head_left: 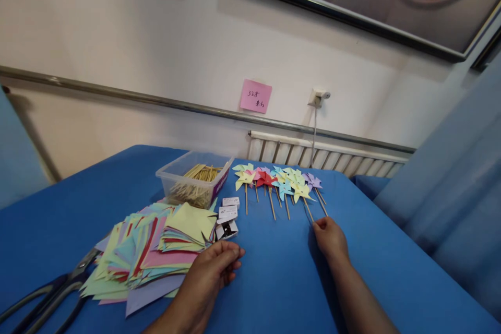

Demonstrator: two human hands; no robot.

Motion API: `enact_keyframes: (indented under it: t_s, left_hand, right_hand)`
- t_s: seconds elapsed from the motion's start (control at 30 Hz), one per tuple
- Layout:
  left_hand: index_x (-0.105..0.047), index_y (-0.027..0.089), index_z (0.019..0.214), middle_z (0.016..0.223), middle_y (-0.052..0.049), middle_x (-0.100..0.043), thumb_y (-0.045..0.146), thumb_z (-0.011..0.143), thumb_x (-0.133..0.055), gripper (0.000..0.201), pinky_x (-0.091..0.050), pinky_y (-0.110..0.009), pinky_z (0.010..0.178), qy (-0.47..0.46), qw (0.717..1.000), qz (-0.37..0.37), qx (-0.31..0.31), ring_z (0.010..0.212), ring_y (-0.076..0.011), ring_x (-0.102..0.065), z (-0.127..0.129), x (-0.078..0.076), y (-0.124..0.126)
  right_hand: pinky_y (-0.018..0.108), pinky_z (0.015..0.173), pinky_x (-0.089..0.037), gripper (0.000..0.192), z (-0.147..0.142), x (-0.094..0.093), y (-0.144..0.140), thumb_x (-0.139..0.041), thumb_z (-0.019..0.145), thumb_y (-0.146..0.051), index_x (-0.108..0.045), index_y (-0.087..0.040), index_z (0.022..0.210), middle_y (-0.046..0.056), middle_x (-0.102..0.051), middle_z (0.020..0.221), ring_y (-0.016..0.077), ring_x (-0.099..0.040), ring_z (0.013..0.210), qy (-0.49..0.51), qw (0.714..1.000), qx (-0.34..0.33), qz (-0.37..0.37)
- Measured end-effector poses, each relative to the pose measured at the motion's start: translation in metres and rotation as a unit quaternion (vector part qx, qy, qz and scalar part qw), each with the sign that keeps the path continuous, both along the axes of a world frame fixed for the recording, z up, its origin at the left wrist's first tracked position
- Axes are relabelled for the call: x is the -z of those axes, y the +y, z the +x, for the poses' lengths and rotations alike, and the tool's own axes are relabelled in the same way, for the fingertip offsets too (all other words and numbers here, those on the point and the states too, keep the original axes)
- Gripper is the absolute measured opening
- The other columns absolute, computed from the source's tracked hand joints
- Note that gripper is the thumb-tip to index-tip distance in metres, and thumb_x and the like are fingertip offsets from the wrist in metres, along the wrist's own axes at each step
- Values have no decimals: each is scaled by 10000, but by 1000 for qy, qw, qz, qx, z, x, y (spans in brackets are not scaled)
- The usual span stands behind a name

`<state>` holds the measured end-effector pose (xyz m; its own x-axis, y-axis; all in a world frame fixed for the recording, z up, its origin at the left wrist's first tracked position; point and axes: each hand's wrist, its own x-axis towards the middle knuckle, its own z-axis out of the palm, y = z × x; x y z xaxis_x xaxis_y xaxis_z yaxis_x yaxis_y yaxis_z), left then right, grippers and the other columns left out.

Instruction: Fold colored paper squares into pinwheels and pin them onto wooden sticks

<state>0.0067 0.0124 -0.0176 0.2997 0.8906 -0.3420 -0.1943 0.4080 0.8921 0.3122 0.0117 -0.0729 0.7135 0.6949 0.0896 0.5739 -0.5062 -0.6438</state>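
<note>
Two hands resting on a blue counter among paper pinwheels.

The right hand (330, 239), fingers curled, touches the stick ends of the far pinwheels (278, 181); whether it grips one is unclear. The left hand (211, 275) lies loosely curled and empty beside the paper squares (156, 250). Scissors (50, 292) are cut off at left.

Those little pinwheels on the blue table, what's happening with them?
A person sits at a blue table. The right hand touches the stick end of a paper pinwheel at the edge of a row of finished pinwheels. The left hand rests beside a pile of coloured paper squares. Behind the pile are a clear tub of wooden sticks and small white boxes; scissors lie at the left.
</note>
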Motion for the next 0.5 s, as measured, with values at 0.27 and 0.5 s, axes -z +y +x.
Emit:
enact_keyframes:
  t_s: [0.27, 0.5]
  left_hand:
    - [-602, 159, 711, 772, -43, -653, 287, 691, -671, 148, -373, -194, 527, 10, 1000, 18, 14, 601, -96, -529, 1, 7, 3]
    - [-595, 152, 706, 685, -25, -625, 299, 684, -661, 163, -368, -199, 523, 43, 998, 31, 30, 585, -103, -516, 2, 8, 5]
  right_hand:
    - [260, 589, -372, 99, -2, 1, 1, -550, 742, -269, -615, -198, 764, 60, -684, 723, 203, -622, 706, -21, 999, -24, -25]
    - [227, 577, -391, 123, -1, 3, 6, -530, 772, -260, -619, -188, 819, 46, -697, 760, 172, -636, 697, -16, 999, -15, -36]
